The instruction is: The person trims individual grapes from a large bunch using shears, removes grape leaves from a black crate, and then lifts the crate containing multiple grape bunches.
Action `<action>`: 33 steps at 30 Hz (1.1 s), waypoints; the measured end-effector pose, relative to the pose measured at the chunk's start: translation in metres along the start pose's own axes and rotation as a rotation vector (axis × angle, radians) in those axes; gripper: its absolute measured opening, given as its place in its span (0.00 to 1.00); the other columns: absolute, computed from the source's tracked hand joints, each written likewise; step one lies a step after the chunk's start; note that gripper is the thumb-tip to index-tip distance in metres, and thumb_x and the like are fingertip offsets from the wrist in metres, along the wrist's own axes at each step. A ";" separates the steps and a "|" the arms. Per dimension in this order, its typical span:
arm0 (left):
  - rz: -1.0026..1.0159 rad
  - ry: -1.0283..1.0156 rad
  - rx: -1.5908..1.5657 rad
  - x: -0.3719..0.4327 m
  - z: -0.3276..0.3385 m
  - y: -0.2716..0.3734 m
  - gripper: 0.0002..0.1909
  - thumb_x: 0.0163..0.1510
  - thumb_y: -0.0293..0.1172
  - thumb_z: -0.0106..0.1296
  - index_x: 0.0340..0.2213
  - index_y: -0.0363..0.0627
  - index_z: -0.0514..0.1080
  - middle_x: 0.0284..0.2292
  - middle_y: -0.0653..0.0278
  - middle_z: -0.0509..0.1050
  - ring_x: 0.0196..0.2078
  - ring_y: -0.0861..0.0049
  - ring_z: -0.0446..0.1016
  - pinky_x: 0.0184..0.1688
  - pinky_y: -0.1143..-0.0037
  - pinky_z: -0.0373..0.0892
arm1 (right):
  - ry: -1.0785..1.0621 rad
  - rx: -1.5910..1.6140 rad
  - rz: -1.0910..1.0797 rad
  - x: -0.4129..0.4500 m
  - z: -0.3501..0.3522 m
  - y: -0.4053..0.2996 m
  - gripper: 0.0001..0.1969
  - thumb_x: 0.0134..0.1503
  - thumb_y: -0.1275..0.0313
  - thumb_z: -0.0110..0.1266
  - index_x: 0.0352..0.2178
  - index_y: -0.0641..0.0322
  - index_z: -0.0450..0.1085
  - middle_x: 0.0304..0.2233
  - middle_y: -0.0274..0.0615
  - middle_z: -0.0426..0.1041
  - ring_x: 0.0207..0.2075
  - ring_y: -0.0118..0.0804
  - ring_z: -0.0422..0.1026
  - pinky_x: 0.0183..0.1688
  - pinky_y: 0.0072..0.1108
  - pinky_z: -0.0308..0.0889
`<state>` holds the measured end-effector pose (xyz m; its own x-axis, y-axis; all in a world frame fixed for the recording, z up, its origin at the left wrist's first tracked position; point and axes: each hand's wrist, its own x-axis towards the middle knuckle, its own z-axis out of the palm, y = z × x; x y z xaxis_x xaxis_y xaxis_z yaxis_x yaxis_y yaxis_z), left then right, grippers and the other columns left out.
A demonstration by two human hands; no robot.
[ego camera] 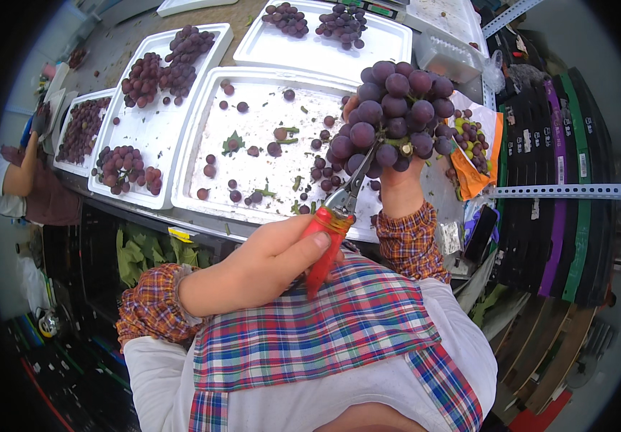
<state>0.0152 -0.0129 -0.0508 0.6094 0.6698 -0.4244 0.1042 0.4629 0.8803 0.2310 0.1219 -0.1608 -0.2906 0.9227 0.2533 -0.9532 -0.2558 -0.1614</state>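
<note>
My left hand (256, 259) grips red-handled pruning snips (324, 245), thumb along the handle. Their metal blades reach up into a bunch of dark purple grapes (397, 108), beside its green stem; the tips are partly hidden among the berries. Holding that bunch up from beneath is my right hand (405, 173), its fingers mostly covered by the grapes. Below lies a white foam tray (191, 156), scattered with loose grapes, stem bits and a small leaf piece (233, 142).
Other foam trays with grape bunches stand left (172, 135) and behind (310, 51). Rightward are an orange-edged bag of grapes (472, 146), a clear plastic container (448, 54), a phone (480, 232) and stacked crates (537, 189). A co-worker's arm (21, 167) shows far left.
</note>
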 end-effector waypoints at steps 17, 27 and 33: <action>0.027 0.010 -0.209 -0.003 0.009 0.009 0.17 0.64 0.38 0.36 0.37 0.35 0.68 0.29 0.64 0.72 0.29 0.82 0.72 0.34 0.80 0.68 | -0.041 -0.046 -0.031 0.000 0.012 -0.004 0.22 0.60 0.56 0.42 0.52 0.51 0.57 0.52 0.38 0.61 0.54 0.37 0.61 0.56 0.34 0.58; 0.078 0.078 -0.038 -0.002 0.010 0.000 0.15 0.63 0.36 0.37 0.36 0.35 0.66 0.27 0.62 0.73 0.27 0.81 0.73 0.31 0.79 0.69 | -0.046 -0.014 0.020 -0.003 0.014 -0.007 0.22 0.60 0.56 0.41 0.52 0.52 0.57 0.52 0.38 0.61 0.54 0.37 0.61 0.57 0.34 0.58; 0.146 0.086 0.100 0.001 0.010 -0.003 0.16 0.62 0.38 0.38 0.36 0.36 0.68 0.27 0.60 0.73 0.30 0.75 0.72 0.35 0.75 0.68 | -0.073 -0.025 -0.011 0.004 0.016 -0.013 0.22 0.60 0.56 0.41 0.53 0.52 0.57 0.52 0.38 0.61 0.54 0.36 0.60 0.57 0.34 0.57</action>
<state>0.0235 -0.0196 -0.0521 0.5546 0.7747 -0.3036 0.1003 0.3000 0.9487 0.2407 0.1248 -0.1424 -0.2864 0.9016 0.3241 -0.9542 -0.2376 -0.1820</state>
